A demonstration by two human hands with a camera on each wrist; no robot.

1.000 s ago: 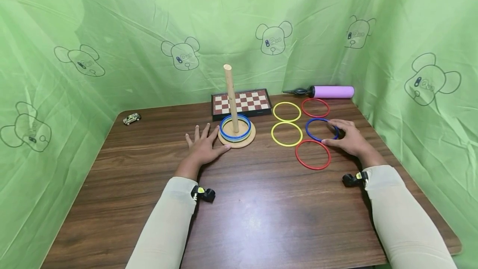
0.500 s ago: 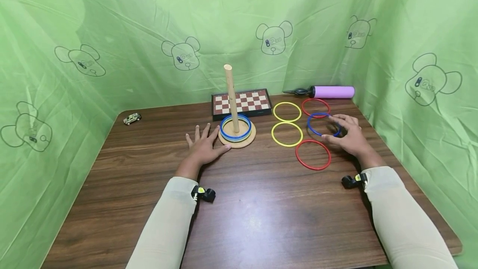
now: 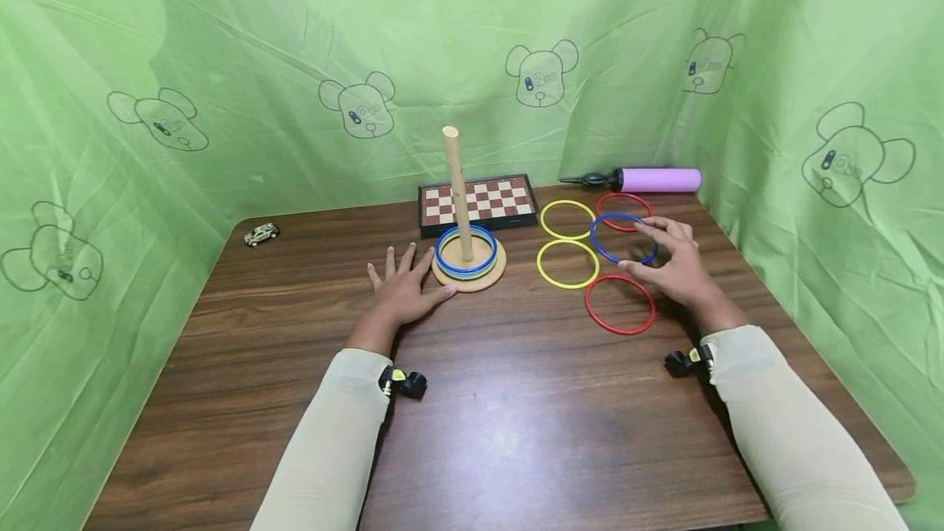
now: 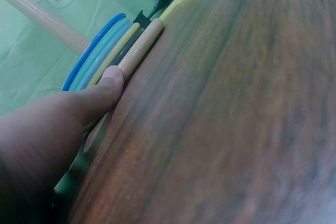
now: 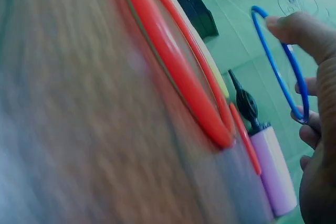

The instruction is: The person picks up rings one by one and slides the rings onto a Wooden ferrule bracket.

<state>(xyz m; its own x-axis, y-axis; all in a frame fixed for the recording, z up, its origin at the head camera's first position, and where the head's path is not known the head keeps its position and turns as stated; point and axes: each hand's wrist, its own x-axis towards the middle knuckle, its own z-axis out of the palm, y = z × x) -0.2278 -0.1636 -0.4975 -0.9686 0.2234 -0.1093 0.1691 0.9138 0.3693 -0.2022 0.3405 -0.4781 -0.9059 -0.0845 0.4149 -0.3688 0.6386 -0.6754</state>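
Observation:
My right hand (image 3: 682,273) holds a blue ring (image 5: 298,74) between thumb and fingers, raised off the table in the right wrist view. In the head view this ring overlaps the far red ring (image 3: 651,207). My left hand (image 3: 401,293) lies spread on the table, thumb and index finger touching the round wooden base (image 3: 500,270) of a stand. From that base rises an upright wooden peg (image 3: 457,187). Several rings are stacked around it, a blue one (image 4: 94,45) on top, with paler blue and yellow ones below.
Two yellow rings (image 3: 567,288) and a near red ring (image 3: 619,333) lie between the stand and my right hand. Behind the stand is a checkered board (image 3: 497,201). A purple hand pump (image 3: 660,180) lies at the back right, a toy car (image 3: 261,234) at the far left.
The blue ring has left the table in my right hand and moved up, then left, over the far red ring. My left hand and the stand have stayed put.

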